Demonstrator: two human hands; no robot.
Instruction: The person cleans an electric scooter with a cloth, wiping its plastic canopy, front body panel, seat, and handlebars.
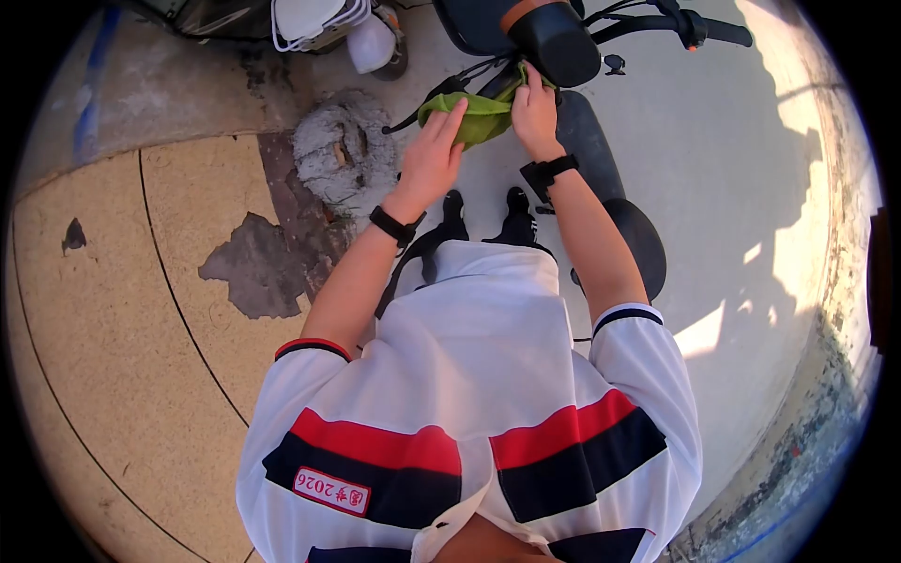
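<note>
A green cloth (483, 120) is bunched over the near left handlebar of a black two-wheeler (587, 141). My left hand (434, 155) presses its fingers on the cloth's left side, with the thumb partly hidden. On the other side, my right hand (535, 113) pinches the cloth's upper right edge, close to a dark rounded part with an orange band (563, 45). A brake lever (402, 124) sticks out to the left past the cloth. The bar under the cloth is hidden.
The right handlebar grip (727, 33) reaches out at the top right. A rough grey concrete lump (343, 150) stands on the ground to the left. Behind it are a white item with a wire frame (314, 21) and a white rounded object (372, 44). A stained wall (826, 394) runs along the right.
</note>
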